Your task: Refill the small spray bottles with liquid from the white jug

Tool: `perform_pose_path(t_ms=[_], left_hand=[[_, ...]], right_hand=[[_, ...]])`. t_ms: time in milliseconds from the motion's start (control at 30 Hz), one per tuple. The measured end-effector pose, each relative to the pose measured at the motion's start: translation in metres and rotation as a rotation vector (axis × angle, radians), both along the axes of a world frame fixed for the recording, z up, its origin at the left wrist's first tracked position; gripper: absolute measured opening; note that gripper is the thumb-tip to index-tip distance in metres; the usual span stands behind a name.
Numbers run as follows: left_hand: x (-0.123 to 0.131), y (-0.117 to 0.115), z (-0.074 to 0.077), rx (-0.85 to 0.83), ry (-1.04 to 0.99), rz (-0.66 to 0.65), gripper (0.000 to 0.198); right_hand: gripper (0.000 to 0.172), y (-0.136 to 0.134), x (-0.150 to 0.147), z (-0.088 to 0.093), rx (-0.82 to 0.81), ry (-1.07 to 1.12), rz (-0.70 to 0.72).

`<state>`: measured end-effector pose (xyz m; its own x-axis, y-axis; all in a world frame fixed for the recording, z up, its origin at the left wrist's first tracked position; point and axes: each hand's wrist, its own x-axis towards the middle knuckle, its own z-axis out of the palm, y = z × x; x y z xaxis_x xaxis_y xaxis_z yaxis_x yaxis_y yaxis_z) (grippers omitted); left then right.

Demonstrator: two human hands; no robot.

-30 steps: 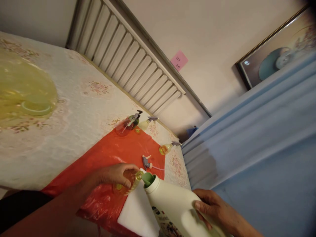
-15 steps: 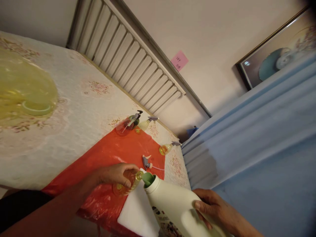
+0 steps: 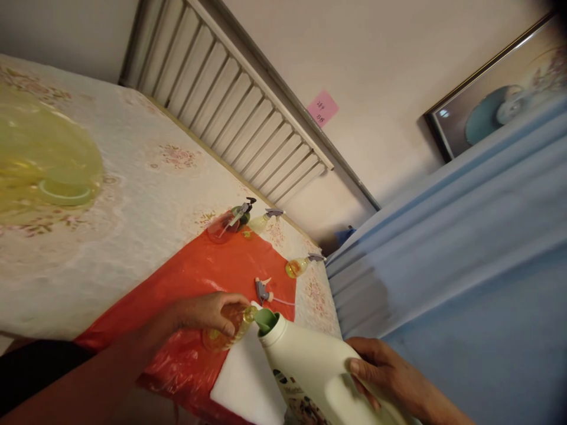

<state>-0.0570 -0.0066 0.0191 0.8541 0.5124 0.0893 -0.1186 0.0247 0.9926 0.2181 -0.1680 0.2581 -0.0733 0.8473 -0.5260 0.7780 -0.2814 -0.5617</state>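
My left hand (image 3: 212,316) grips a clear yellowish spray bottle (image 3: 241,336) with its top off, just above the red plastic sheet. My right hand (image 3: 381,372) is closed around the handle of a large pale detergent jug (image 3: 310,360), tilted toward the bottle. The jug's green spout (image 3: 266,320) meets the bottle's mouth; whether liquid flows between them I cannot tell. A grey spray trigger head (image 3: 263,290) with a thin tube lies on the red sheet (image 3: 230,260) beyond my hands. Beneath the jug is a white pad (image 3: 248,378).
Behind stand a spray bottle with yellow liquid (image 3: 296,268), a pale spray bottle (image 3: 259,223) and a dark-topped pump bottle (image 3: 221,227). A large yellow translucent container (image 3: 48,147) sits at left on the floral cloth (image 3: 142,195). A radiator (image 3: 230,100) and blue curtain (image 3: 465,248) border the surface.
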Motion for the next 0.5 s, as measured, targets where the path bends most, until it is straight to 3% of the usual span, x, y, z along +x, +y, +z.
perform_pose_path(t_ms=[500], left_hand=[[0.0021,0.0010,-0.0026,-0.006,-0.018,-0.004,0.057]], right_hand=[[0.054,0.0028,0.0017,0.0015,-0.002,0.010,0.015]])
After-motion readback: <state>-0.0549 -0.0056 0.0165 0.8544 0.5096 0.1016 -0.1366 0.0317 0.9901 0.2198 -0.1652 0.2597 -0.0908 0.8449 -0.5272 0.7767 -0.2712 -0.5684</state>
